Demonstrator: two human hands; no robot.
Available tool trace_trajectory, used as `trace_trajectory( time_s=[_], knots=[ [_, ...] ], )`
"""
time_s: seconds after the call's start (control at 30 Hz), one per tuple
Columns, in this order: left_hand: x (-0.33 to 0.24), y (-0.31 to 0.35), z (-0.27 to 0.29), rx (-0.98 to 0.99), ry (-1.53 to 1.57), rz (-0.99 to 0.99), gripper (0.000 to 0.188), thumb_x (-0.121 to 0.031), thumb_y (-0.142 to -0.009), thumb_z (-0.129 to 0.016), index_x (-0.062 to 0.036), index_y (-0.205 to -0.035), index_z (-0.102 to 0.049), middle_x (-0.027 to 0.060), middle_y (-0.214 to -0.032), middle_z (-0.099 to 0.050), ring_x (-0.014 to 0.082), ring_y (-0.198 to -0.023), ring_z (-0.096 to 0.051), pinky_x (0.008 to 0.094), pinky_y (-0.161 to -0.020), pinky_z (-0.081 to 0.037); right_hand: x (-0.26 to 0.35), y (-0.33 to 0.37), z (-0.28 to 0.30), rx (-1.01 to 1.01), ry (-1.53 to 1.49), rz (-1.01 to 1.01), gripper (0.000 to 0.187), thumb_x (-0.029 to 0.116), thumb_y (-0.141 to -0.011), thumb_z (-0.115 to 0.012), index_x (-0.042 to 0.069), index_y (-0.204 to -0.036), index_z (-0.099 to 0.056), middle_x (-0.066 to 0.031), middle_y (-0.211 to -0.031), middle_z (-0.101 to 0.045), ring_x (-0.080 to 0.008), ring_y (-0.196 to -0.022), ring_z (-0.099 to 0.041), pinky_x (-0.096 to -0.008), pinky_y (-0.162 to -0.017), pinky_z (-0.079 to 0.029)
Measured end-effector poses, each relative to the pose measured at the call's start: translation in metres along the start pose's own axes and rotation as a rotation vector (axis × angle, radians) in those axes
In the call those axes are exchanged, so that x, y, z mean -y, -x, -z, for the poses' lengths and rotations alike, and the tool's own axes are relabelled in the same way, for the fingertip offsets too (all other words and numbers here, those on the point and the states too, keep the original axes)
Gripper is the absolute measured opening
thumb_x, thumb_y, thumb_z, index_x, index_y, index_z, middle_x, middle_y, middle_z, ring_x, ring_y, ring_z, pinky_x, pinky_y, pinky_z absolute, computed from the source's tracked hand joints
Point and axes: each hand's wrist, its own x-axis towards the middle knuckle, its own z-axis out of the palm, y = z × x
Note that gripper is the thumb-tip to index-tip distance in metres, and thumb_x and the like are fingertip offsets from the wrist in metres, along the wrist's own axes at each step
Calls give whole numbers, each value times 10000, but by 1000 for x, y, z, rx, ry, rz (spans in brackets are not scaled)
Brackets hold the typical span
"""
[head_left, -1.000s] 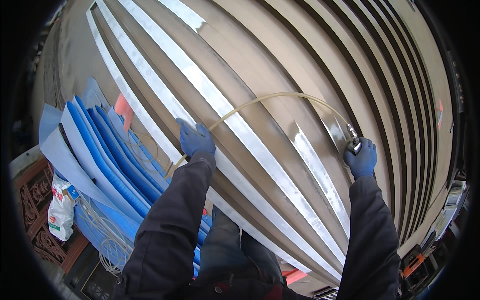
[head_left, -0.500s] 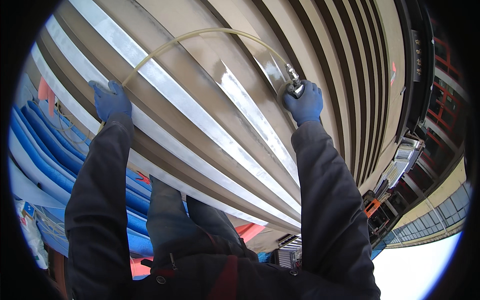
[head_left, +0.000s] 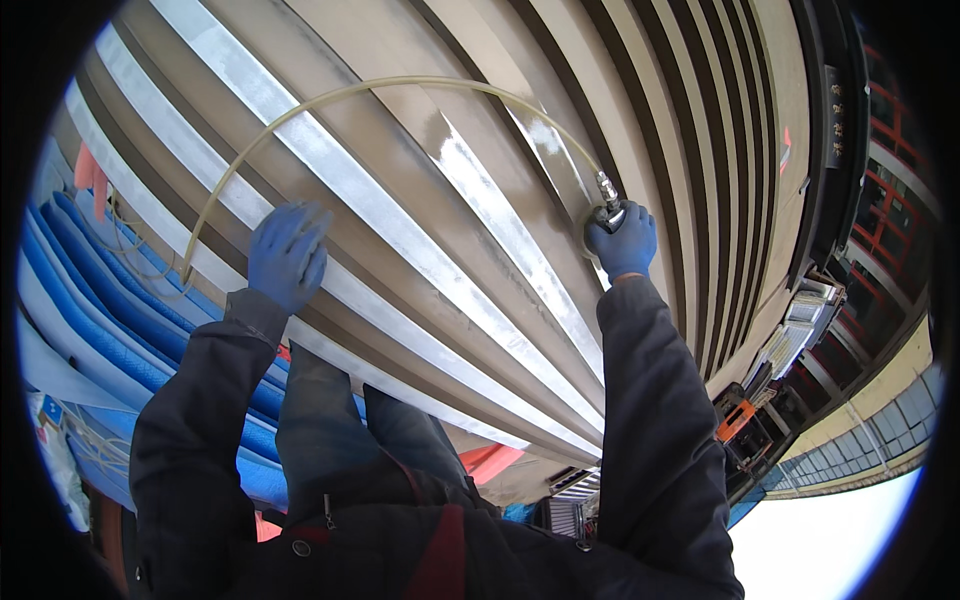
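Observation:
My right hand (head_left: 627, 243), in a blue glove, is closed round a small air sander (head_left: 606, 214) with a metal hose fitting. The sander rests on a ridge of a large brown ribbed metal panel (head_left: 400, 160), beside a bright, bare patch. From its fitting a pale yellow air hose (head_left: 335, 93) arches across the panel to the left edge. My left hand (head_left: 287, 258), also gloved in blue, is over the near-left ridges with its fingers stretched and a little blurred. It holds nothing that I can see; its palm is hidden, so contact with the panel cannot be told.
Several ridges are worn to bright metal strips (head_left: 365, 205); those at the right stay brown. Blue padded sheets (head_left: 120, 290) lie at the left, with coils of hose and a pinkish cloth (head_left: 90, 178). An orange item (head_left: 737, 420) stands at the right before a building.
My left hand has left the hose and moved right and nearer, over the ridges. My right hand has slid the sander slightly right and nearer. The hose arch has shifted along.

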Motion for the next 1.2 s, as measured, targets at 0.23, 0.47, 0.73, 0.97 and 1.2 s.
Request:
trace_trajectory(
  time_s=[0.23,0.47,0.73,0.97,1.2],
  knots=[
    [56,-43,-28,-73,-176,194,335,-246,-1032,-731,-65,-1312,-756,129,-1355,-728,369,-1266,-655,518,-1130,-498,115,-59,6,-145,-107,136,485,463,-814,-880,111,-1117,-737,-138,-1109,-737,-384,-1045,-697,-505,-883,-581],
    [64,-57,-30,-3,-269,283,330,-267,-1034,-711,-46,-1270,-773,131,-1373,-724,363,-1254,-657,509,-1142,-487,104,-68,24,-35,-41,92,500,481,-819,-881,114,-1124,-732,-147,-1128,-738,-386,-1074,-685,-510,-933,-567],
    [65,-56,-32,37,-283,323,337,-257,-1013,-706,-46,-1265,-781,128,-1401,-712,360,-1289,-645,515,-1181,-455,119,-84,10,-103,-60,126,542,502,-802,-886,102,-1132,-728,-160,-1122,-741,-389,-1084,-685,-530,-907,-576],
    [61,-53,-31,36,-292,326,376,-245,-1009,-696,-67,-1337,-745,104,-1421,-699,320,-1309,-641,513,-1217,-426,104,-68,23,33,82,56,548,495,-789,-883,101,-1136,-727,-161,-1170,-732,-397,-1096,-682,-529,-912,-581],
    [63,-55,-31,21,-273,307,367,-244,-1009,-694,-72,-1330,-741,89,-1416,-699,293,-1297,-644,497,-1219,-428,119,-74,11,-33,-31,191,529,439,-761,-885,101,-1136,-726,-148,-1145,-714,-384,-1082,-674,-523,-915,-576]
  ],
)
